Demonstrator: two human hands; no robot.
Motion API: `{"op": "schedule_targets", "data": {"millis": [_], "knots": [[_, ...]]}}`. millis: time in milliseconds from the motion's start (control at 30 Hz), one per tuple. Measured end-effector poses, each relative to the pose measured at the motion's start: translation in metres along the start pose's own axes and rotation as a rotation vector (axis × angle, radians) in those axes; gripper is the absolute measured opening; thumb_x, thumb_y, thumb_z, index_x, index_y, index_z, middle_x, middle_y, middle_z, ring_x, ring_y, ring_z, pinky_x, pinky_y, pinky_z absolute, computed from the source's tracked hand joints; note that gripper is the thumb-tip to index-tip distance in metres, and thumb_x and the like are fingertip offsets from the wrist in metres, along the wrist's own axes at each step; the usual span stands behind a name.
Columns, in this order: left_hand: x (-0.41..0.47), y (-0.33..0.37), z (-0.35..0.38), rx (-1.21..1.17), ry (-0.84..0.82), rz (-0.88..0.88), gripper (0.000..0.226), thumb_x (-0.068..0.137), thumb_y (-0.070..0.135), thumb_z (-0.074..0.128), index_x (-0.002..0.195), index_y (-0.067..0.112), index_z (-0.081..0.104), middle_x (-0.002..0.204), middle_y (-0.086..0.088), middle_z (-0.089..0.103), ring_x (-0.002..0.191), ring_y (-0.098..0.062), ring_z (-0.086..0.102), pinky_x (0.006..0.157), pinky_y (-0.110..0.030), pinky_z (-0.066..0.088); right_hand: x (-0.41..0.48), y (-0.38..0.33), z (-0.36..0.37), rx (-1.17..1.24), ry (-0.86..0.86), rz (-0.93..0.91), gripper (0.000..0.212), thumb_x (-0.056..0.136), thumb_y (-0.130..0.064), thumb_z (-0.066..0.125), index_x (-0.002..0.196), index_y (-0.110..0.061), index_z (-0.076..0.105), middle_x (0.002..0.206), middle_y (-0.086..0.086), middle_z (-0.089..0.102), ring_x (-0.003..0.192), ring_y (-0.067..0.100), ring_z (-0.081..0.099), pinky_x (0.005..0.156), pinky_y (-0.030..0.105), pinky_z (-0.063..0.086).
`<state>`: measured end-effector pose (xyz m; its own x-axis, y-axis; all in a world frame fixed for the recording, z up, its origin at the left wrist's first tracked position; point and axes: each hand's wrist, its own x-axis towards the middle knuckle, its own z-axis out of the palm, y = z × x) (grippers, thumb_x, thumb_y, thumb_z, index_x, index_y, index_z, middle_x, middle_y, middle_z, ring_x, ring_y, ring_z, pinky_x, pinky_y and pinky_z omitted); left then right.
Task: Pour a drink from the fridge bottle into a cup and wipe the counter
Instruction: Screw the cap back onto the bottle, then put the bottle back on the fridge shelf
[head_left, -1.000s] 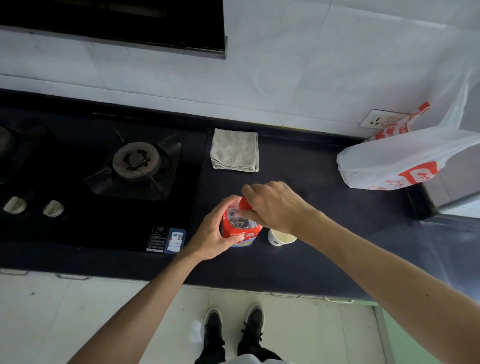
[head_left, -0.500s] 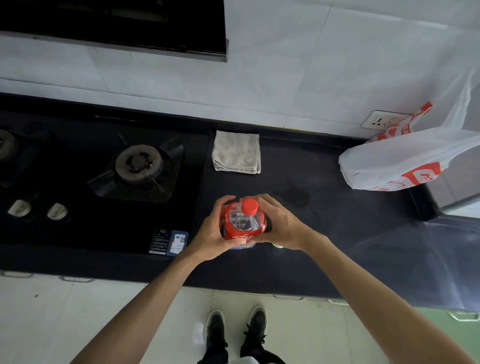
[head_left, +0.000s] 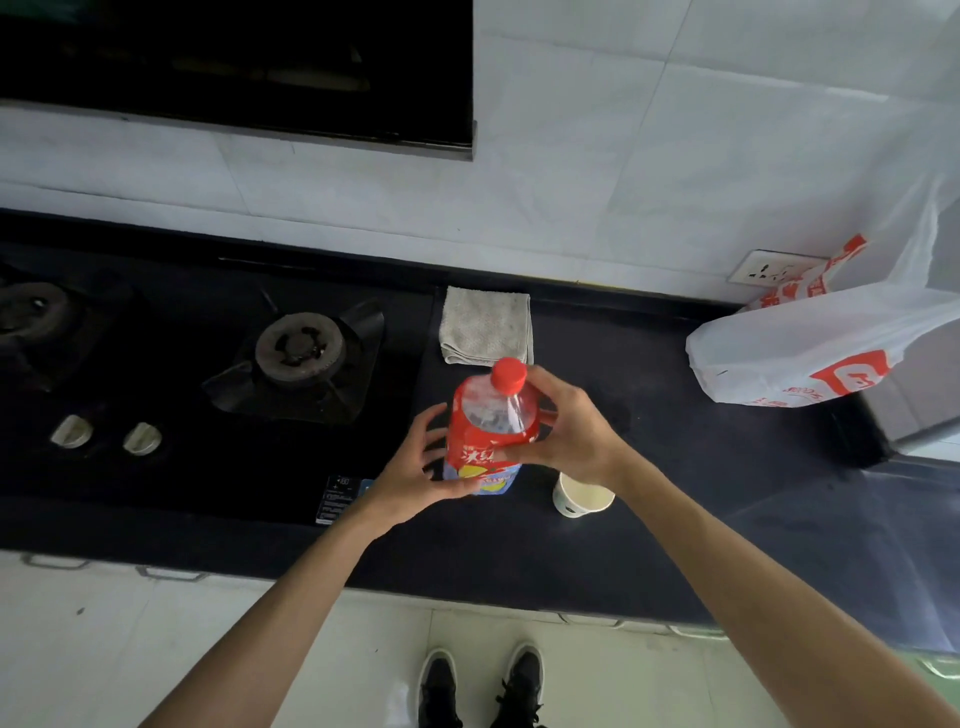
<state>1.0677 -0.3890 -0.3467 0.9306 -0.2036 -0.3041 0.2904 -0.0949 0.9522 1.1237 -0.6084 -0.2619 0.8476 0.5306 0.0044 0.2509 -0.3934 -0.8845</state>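
Bottle (head_left: 491, 431), red-labelled with its red cap (head_left: 509, 375) on, leans tilted between both grips over the dark tabletop (head_left: 675, 467); whether its base touches I can't tell. The right grip (head_left: 566, 431) is wrapped round the upper body just under the cap. The left grip (head_left: 421, 478) clasps the lower part, thumb across the label. A paper cup (head_left: 582, 499) stands just beneath the right grip's wrist. A folded cloth (head_left: 485, 332) lies beyond the grips, a plastic bag (head_left: 810, 353) well off on the right grip's side, and a burner (head_left: 301, 345) out past the left grip.
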Motion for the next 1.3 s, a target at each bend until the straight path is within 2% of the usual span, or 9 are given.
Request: {"op": "schedule_targets", "data": {"millis": [100, 200, 267, 367, 500, 867, 967, 1100, 1300], "knots": [[-0.011, 0.032, -0.017, -0.384, -0.02, -0.068, 0.116, 0.039, 0.055, 0.097, 0.14, 0.032, 0.044, 0.133, -0.006, 0.062, 0.122, -0.024, 0.062, 0.108, -0.056, 0.043, 0.017, -0.045, -0.019, 0.072, 0.036, -0.075, 0.077, 0.065, -0.008, 0.092, 0.127, -0.028, 0.052, 0.12, -0.009, 0.064, 0.113, 0.008, 0.064, 0.087, 0.023, 0.055], [-0.021, 0.077, -0.037, -0.774, -0.06, -0.016, 0.094, 0.052, 0.051, 0.094, 0.133, 0.022, 0.056, 0.137, -0.014, 0.061, 0.128, -0.037, 0.057, 0.105, -0.06, 0.042, 0.034, -0.092, -0.034, 0.072, 0.065, -0.206, 0.077, 0.067, -0.01, 0.09, 0.133, -0.015, 0.051, 0.126, 0.002, 0.062, 0.118, 0.019, 0.062, 0.094, 0.038, 0.056], [-0.03, 0.107, -0.049, -0.879, -0.066, 0.035, 0.089, 0.057, 0.05, 0.09, 0.133, 0.016, 0.058, 0.138, -0.017, 0.059, 0.129, -0.04, 0.055, 0.105, -0.061, 0.04, 0.044, -0.121, -0.044, 0.096, 0.091, -0.273, 0.079, 0.067, -0.01, 0.089, 0.136, -0.007, 0.05, 0.128, 0.005, 0.061, 0.118, 0.022, 0.061, 0.093, 0.043, 0.056], [-0.042, 0.144, -0.063, -0.935, -0.079, 0.074, 0.087, 0.07, 0.052, 0.075, 0.142, 0.009, 0.05, 0.142, -0.021, 0.055, 0.13, -0.044, 0.053, 0.109, -0.062, 0.036, 0.055, -0.159, -0.058, 0.141, 0.121, -0.343, 0.076, 0.069, -0.008, 0.086, 0.135, -0.008, 0.049, 0.123, 0.01, 0.064, 0.116, 0.023, 0.062, 0.088, 0.042, 0.059], [-0.062, 0.181, -0.077, -0.932, -0.078, 0.103, 0.076, 0.085, 0.056, 0.049, 0.144, 0.007, 0.047, 0.14, -0.026, 0.055, 0.129, -0.046, 0.053, 0.111, -0.064, 0.032, 0.064, -0.195, -0.068, 0.165, 0.127, -0.395, 0.078, 0.069, -0.013, 0.086, 0.137, -0.008, 0.048, 0.121, 0.018, 0.066, 0.116, 0.031, 0.063, 0.089, 0.05, 0.058], [-0.123, 0.21, -0.077, -0.904, 0.146, 0.107, 0.067, 0.085, 0.048, 0.053, 0.139, 0.008, 0.05, 0.13, -0.034, 0.059, 0.118, -0.053, 0.058, 0.102, -0.069, 0.039, 0.061, -0.238, -0.057, 0.207, -0.004, -0.491, 0.077, 0.07, -0.012, 0.085, 0.138, -0.018, 0.049, 0.12, 0.011, 0.069, 0.113, 0.027, 0.065, 0.088, 0.049, 0.058], [-0.14, 0.21, -0.07, -0.903, 0.194, 0.124, 0.067, 0.086, 0.048, 0.052, 0.139, 0.008, 0.049, 0.132, -0.035, 0.057, 0.12, -0.055, 0.056, 0.104, -0.069, 0.037, 0.055, -0.244, -0.052, 0.239, -0.04, -0.527, 0.071, 0.072, -0.015, 0.084, 0.135, -0.021, 0.051, 0.12, 0.011, 0.068, 0.112, 0.027, 0.066, 0.088, 0.046, 0.059], [-0.163, 0.209, -0.054, -0.915, 0.254, 0.163, 0.067, 0.086, 0.049, 0.052, 0.139, 0.008, 0.049, 0.133, -0.035, 0.056, 0.121, -0.057, 0.054, 0.107, -0.069, 0.034, 0.046, -0.254, -0.049, 0.26, -0.108, -0.574, 0.069, 0.073, -0.02, 0.083, 0.135, -0.024, 0.051, 0.12, 0.011, 0.068, 0.111, 0.028, 0.066, 0.089, 0.049, 0.058], [-0.199, 0.21, -0.036, -0.94, 0.363, 0.235, 0.07, 0.083, 0.049, 0.055, 0.139, 0.008, 0.048, 0.135, -0.036, 0.053, 0.121, -0.059, 0.053, 0.107, -0.07, 0.033, 0.038, -0.277, -0.036, 0.267, -0.207, -0.622, 0.063, 0.079, -0.013, 0.08, 0.133, -0.026, 0.05, 0.119, 0.003, 0.068, 0.11, 0.02, 0.067, 0.085, 0.037, 0.06]]}}
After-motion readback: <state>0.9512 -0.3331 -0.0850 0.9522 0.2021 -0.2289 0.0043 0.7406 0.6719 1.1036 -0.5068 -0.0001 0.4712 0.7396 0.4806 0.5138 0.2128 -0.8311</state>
